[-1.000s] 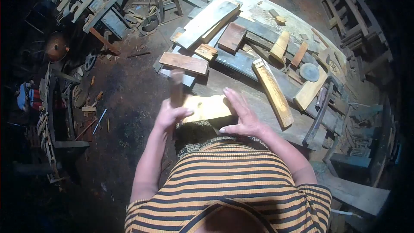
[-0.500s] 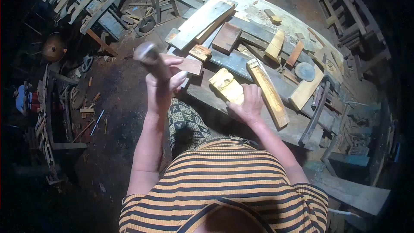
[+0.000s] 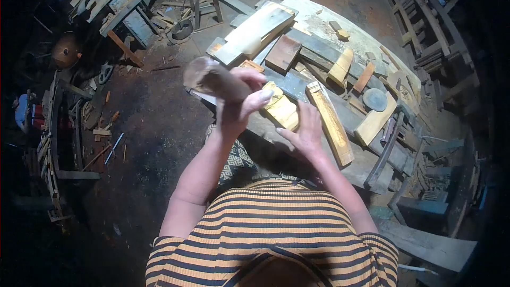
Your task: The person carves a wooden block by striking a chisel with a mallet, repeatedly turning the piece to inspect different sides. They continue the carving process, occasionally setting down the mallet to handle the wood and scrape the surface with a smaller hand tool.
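Left hand [image 3: 236,109] wrapped round wooden handle [image 3: 215,79]. Right hand [image 3: 308,134] against yellow block [image 3: 281,111], pinch unclear. Block likely stiff, light; best held at palm-side end.

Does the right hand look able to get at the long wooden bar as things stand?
Probably yes: the right hand is just beside the long wooden bar, with nothing visible between them, though it is at the shorter yellow block.
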Demonstrator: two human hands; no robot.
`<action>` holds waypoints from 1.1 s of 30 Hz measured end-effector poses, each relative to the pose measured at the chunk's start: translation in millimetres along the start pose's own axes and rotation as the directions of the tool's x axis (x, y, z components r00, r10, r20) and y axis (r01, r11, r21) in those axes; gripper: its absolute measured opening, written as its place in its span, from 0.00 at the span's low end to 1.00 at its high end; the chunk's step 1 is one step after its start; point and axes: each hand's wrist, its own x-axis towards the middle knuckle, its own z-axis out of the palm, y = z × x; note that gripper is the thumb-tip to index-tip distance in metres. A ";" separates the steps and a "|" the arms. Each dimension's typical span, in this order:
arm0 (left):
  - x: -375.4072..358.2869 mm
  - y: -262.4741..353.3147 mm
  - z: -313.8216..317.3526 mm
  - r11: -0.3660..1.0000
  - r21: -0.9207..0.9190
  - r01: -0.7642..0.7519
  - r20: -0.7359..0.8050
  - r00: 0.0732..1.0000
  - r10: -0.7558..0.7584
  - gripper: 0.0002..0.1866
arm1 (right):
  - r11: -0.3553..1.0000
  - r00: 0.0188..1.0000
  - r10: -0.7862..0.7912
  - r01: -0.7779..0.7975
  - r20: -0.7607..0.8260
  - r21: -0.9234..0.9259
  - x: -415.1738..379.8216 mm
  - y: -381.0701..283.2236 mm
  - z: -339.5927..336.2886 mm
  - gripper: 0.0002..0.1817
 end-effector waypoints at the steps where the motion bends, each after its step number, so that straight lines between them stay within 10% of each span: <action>1: -1.0 -5.4 0.1 0.994 -0.019 0.108 0.058 0.993 -0.106 0.16 | 1.000 1.000 -0.001 0.001 0.004 -0.004 -4.8 3.5 -9.2 0.48; 22: 26.7 -89.9 11.0 0.885 -0.280 0.373 0.092 0.928 -0.362 0.10 | 0.862 0.905 0.426 -0.400 0.015 -0.312 -65.6 78.6 -57.1 0.43; 27: 32.4 -96.1 9.3 0.816 -0.373 0.442 0.129 0.896 -0.426 0.11 | 0.883 0.861 0.469 -0.465 0.196 -0.072 -38.3 95.8 -88.5 0.34; 29: 32.2 -98.1 6.3 0.820 -0.372 0.435 0.131 0.899 -0.418 0.11 | 0.895 0.939 0.312 -0.343 0.148 0.285 1.8 50.3 -131.0 0.31; 33: 33.2 -99.2 1.3 0.799 -0.417 0.434 0.147 0.900 -0.412 0.10 | 0.964 0.997 -0.055 0.065 -0.048 0.259 90.7 -49.9 -216.2 0.31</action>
